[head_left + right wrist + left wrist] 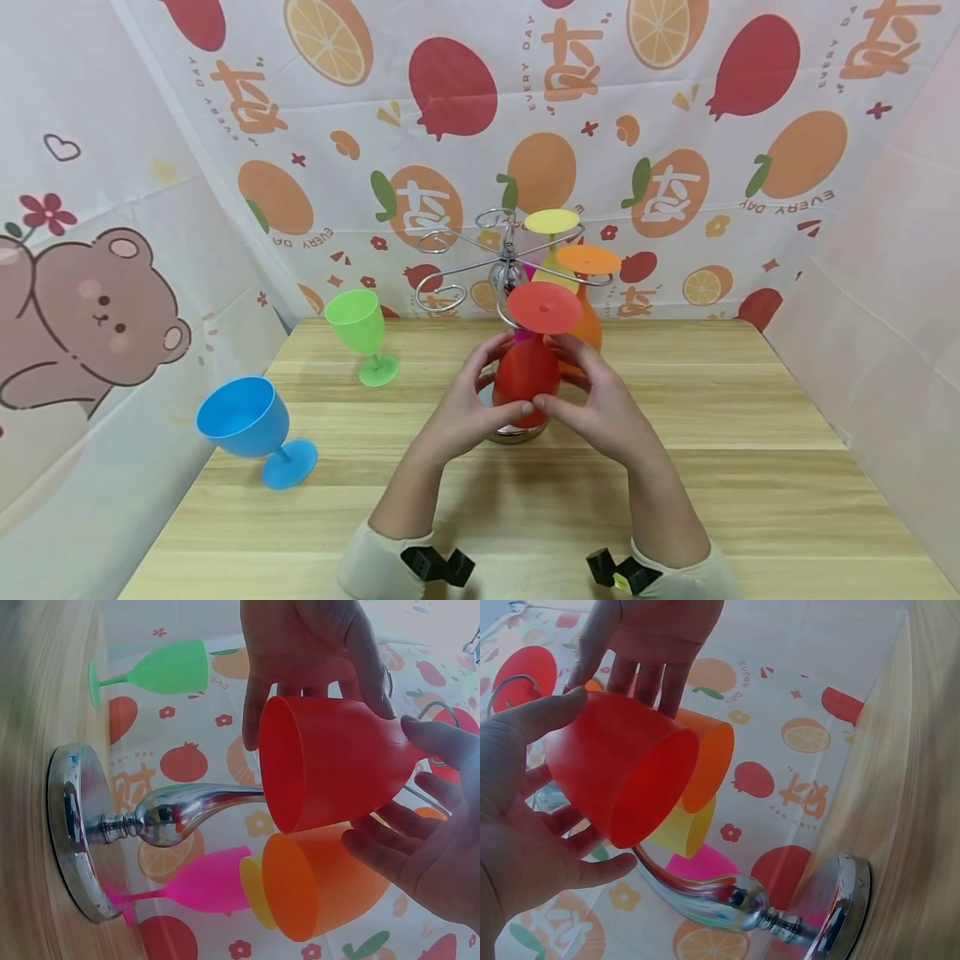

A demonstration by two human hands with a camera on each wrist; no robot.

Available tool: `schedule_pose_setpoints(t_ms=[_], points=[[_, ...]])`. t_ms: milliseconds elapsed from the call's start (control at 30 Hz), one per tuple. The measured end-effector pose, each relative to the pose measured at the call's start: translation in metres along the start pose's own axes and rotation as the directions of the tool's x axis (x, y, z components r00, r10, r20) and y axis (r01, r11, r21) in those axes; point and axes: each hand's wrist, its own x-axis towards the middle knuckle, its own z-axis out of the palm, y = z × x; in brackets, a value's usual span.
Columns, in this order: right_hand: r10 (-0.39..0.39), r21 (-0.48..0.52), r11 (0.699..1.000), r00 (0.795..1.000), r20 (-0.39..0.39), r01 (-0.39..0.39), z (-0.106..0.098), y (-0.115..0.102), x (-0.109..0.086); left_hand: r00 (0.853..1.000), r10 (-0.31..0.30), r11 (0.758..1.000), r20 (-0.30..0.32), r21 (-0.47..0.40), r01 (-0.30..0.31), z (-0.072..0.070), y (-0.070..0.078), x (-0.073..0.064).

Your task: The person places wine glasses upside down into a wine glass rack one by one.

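A red plastic goblet (pixel 527 379) is upside down in front of a chrome wire rack (pixel 508 258), between the person's two hands. The left hand (pixel 467 408) holds its left side, and the right hand (pixel 600 410) its right side. In the head view the thumb tips nearly meet on the front of the bowl. Its open rim (pixel 283 765) faces down, above the table. A wire loop lies close to the red foot; I cannot tell whether it bears the goblet. Orange (pixel 590 325) and yellow (pixel 552 221) goblets hang inverted behind it.
A green goblet (pixel 357 323) and a blue goblet (pixel 246 421) stand upright on the wooden table (pixel 712 500) at left. Behind the rack's round base (pixel 75 832) stands a pink goblet (pixel 210 881), upright. Fruit-print cloth (pixel 465 92) hangs behind.
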Motion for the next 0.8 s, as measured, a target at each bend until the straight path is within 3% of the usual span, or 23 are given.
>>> schedule_pose_setpoints(t_ms=[800], points=[[-0.007, -0.037, 0.999, 1.000, -0.030, 0.006, 0.0000, -0.0020, -0.0005, 1.000, 0.009, 1.000, 0.011, 0.009, -0.009, 0.0016, -0.0027, -0.0002]])
